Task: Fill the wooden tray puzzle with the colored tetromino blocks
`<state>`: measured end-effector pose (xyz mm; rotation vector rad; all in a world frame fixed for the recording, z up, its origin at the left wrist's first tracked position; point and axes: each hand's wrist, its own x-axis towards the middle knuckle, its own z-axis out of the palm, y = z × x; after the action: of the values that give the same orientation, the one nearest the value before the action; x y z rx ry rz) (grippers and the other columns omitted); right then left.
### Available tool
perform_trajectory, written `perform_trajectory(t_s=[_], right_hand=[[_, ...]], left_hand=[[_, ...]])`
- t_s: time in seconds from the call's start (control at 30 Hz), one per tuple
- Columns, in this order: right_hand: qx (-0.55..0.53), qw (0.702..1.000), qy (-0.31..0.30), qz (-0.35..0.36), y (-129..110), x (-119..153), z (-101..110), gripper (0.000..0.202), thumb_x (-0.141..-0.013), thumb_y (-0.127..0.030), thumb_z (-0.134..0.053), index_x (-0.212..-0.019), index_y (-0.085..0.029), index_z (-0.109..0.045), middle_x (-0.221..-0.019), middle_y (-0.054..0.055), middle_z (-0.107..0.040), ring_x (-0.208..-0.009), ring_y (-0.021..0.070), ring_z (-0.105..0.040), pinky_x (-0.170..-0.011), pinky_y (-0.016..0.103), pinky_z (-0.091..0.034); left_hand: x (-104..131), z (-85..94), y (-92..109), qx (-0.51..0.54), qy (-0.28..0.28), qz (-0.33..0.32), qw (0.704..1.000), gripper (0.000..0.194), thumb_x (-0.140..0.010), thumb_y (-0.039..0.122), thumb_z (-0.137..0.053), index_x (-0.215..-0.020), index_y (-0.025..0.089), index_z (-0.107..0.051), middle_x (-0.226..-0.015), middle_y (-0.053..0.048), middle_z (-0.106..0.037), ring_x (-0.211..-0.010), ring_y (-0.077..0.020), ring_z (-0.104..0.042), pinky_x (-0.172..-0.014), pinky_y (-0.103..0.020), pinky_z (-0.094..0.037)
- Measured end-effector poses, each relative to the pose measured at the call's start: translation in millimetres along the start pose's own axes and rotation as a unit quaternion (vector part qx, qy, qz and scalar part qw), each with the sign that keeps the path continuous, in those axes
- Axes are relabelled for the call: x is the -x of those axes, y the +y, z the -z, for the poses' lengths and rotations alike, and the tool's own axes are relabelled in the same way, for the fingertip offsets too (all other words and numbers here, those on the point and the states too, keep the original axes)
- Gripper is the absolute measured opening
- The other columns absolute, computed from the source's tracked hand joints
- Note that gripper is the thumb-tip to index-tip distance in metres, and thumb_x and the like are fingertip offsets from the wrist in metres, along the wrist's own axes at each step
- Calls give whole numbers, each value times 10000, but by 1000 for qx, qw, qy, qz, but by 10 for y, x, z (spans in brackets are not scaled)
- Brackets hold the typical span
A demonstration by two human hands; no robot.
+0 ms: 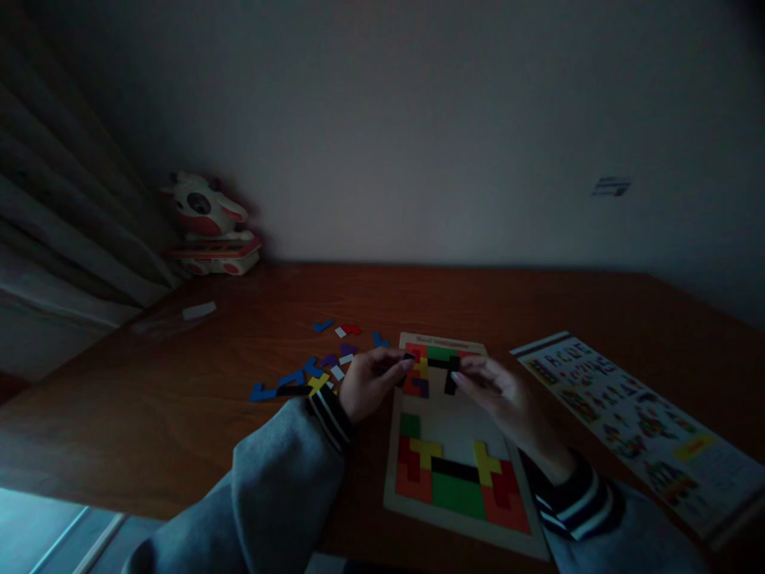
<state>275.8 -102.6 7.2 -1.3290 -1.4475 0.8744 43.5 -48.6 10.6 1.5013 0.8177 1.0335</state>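
A wooden block-puzzle board [454, 424] lies on the table, with coloured pieces filling its far and near ends and a bare middle. My left hand [374, 381] is over the board's left edge, thumb and forefinger pinched on a small black puzzle piece that is mostly hidden. From the right side, my right hand [499, 392] reaches in and grips a black puzzle piece [450, 383] between its fingertips at the board's far end. Green [457, 493], yellow and red pieces sit flat in the near end.
Loose blue, purple, white, yellow and red pieces [292, 378] lie scattered left of the board. A printed picture sheet [633, 422] lies on the right. At the back left stands a cow-shaped toy [209, 227] near a curtain. A white slip [199, 311] lies on the brown table [179, 422].
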Motion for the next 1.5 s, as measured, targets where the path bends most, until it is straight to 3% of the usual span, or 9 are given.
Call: perform_trajectory(t_s=[0.07, 0.13, 0.4, 0.57, 0.73, 0.83, 0.97, 1.17, 1.5], right_hand=[[-23, 1000, 18, 0, 50, 4, 58, 457, -842, -427, -677, -1238, -233, -558, -948, 61, -737, -852, 206, -710, -749, 348, -578], [-28, 999, 24, 14, 69, -4, 88, 479, -859, -414, -660, -1287, -244, -529, -943, 53, -726, -848, 200, -705, -752, 352, -580], [-4, 997, 53, 49, 84, -29, 111, 376, -872, -429, -639, -1182, -218, -613, -935, 60, -708, -837, 191, -697, -750, 334, -585], [24, 989, 130, 69, 185, -68, 274, 327, -884, -463, -625, -1100, -220, -658, -1033, 86, -715, -916, 212, -687, -777, 340, -576], [51, 974, 211, 62, 307, -109, 472, 369, -862, -494, -641, -1106, -217, -663, -1064, 91, -720, -925, 224, -685, -797, 363, -570], [68, 979, 183, 55, 329, -105, 496, 355, -867, -495, -630, -1080, -214, -675, -1060, 94, -729, -959, 239, -688, -821, 374, -569], [101, 989, 95, 61, 308, -55, 469, 315, -905, -466, -584, -1075, -218, -677, -1053, 89, -736, -982, 242, -690, -849, 386, -566], [205, 975, -26, 81, 273, 115, 433, 243, -939, -392, -530, -1069, -248, -677, -1008, 67, -711, -915, 226, -685, -788, 369, -574], [279, 951, 27, 128, 335, 133, 443, 236, -938, -338, -505, -1115, -231, -621, -1041, 95, -594, -892, 233, -617, -800, 417, -556]], left_hand=[[-14, 7, -12, 18, 10, 18, 1000, 404, -805, 497, -723, -1010, 154, -667, -959, -81, -730, -846, -182, -691, -782, -318, -575], [-27, 21, -12, 14, 21, 17, 1000, 419, -792, 502, -731, -1013, 157, -645, -949, -71, -722, -843, -176, -689, -777, -309, -572], [-35, 41, -26, 17, 23, 47, 998, 436, -740, 523, -766, -930, 161, -616, -884, -36, -701, -791, -154, -669, -719, -273, -544], [-28, 21, -12, 40, 14, 58, 997, 414, -737, 490, -780, -919, 156, -619, -885, -30, -693, -806, -148, -659, -738, -269, -535], [-29, 31, 12, 57, 29, 43, 997, 461, -743, 442, -795, -1045, 152, -604, -857, -22, -666, -771, -131, -641, -666, -227, -510], [-32, 39, 4, 59, 36, 41, 997, 442, -767, 436, -778, -1056, 154, -598, -865, -20, -657, -748, -123, -638, -625, -212, -504], [-36, 45, -29, 56, 38, 41, 997, 400, -776, 432, -771, -1009, 149, -612, -888, -26, -663, -772, -126, -644, -667, -226, -522], [-33, 34, -38, 33, 24, 32, 999, 383, -778, 438, -764, -993, 152, -627, -882, -25, -664, -791, -128, -635, -718, -243, -516], [-16, 30, -9, 2, 5, 29, 1000, 385, -784, 457, -749, -996, 161, -623, -874, -33, -680, -795, -149, -652, -743, -280, -541]])
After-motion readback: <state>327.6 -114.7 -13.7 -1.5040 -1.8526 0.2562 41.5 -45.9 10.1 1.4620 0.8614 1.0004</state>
